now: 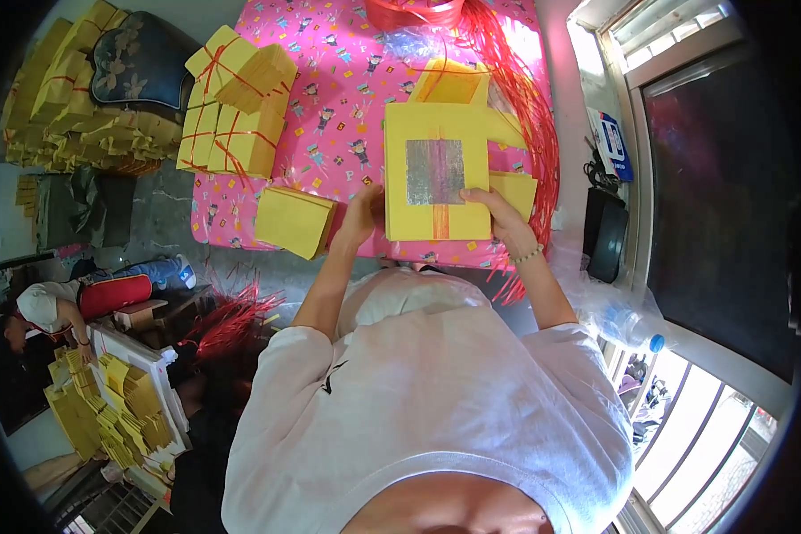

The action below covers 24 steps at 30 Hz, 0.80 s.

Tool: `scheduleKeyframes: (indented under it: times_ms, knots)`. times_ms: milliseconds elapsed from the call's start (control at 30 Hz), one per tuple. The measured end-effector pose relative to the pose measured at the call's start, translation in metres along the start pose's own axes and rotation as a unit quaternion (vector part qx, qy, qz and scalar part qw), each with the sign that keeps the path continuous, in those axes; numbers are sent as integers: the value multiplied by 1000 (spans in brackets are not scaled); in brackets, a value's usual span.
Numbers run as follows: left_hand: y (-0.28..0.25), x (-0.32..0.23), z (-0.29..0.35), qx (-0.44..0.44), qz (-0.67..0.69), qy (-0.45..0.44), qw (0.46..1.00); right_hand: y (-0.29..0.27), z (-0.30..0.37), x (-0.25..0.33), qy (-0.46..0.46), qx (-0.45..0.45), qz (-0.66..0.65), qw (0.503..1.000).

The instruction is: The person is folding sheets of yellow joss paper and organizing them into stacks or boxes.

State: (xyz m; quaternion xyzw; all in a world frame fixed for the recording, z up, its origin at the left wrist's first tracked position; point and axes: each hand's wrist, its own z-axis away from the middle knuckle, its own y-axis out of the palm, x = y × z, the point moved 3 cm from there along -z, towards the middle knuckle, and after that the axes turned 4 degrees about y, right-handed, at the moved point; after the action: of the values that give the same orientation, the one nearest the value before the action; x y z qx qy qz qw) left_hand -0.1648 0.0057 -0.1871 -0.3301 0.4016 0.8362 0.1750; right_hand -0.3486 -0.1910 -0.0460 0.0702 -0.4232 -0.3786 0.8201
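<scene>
Both my hands are at a thick stack of yellow paper (400,129) with a silver foil square and an orange stripe on its top sheet. My right hand (507,221) grips the lower right side, thumb lying on top near the foil and the other fingers out of sight beneath. On the left edge, my left hand (361,216) is closed against the side, its fingertips partly hidden. Below the stack spreads a pink patterned tablecloth (329,107). To the left of my left hand lies a smaller yellow paper stack (292,221).
Yellow bundles tied with red string (240,133) stand at the table's left. Red plastic strands (534,116) hang along its right side, by a red basin (414,13). A window (721,196) is at right. Lower left, another person (53,307) sits near yellow paper piles (107,405).
</scene>
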Motion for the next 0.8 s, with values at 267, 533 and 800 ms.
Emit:
scheduleKeyframes:
  times_ms: [267,533,800]
  knots:
    - [74,-47,44,-66,-14,132,989,5,-3,-5,-13,-20,16,1000]
    - [115,-68,70,-45,-153,166,973,1,5,3,-173,-119,367,906]
    - [106,-63,64,-39,-148,134,979,-3,19,-10,-207,-87,186,956]
